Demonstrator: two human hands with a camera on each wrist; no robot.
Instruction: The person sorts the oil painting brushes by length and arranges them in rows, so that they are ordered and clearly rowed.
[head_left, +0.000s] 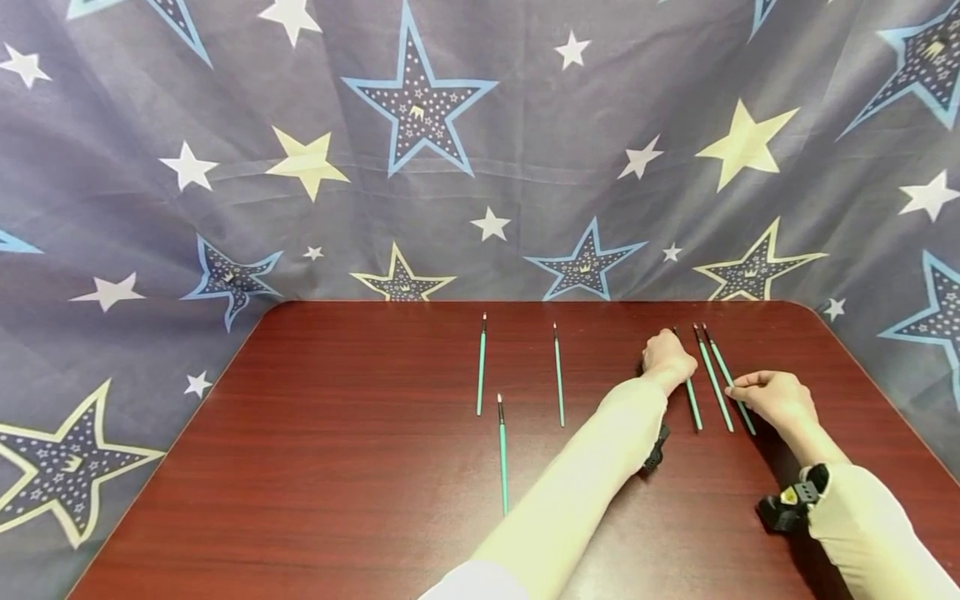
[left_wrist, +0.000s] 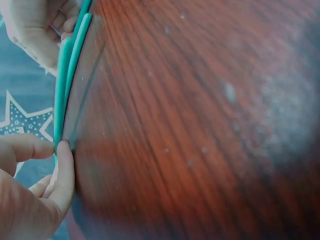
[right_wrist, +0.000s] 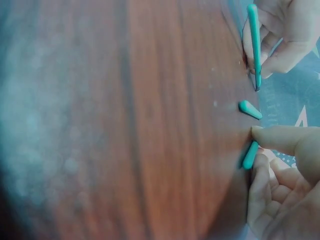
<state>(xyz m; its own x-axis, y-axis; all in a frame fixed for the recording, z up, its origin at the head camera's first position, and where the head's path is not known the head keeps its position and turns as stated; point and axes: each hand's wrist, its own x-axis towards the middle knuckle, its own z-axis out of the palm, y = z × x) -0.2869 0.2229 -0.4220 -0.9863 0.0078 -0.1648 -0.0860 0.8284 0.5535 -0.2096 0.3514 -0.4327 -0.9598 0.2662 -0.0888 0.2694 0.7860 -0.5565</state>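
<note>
Three slim paintbrushes with turquoise handles lie side by side at the right of the table, bristles pointing away. My left hand (head_left: 667,358) pinches the leftmost paintbrush (head_left: 693,404) near its far end; in the left wrist view thumb and finger meet on that brush (left_wrist: 61,90). The rightmost paintbrush (head_left: 722,362) is pinched by its handle between thumb and fingers of my right hand (head_left: 776,400). Its handle end (right_wrist: 250,156) pokes out from under the fingertips in the right wrist view. Between both hands lies the middle paintbrush (head_left: 716,383), untouched.
Three more turquoise paintbrushes lie farther left: one at the back (head_left: 482,371), another to its right (head_left: 558,379), and a nearer one (head_left: 503,458) whose lower end meets my left sleeve. A star-patterned cloth (head_left: 517,167) hangs behind the reddish-brown table (head_left: 337,467).
</note>
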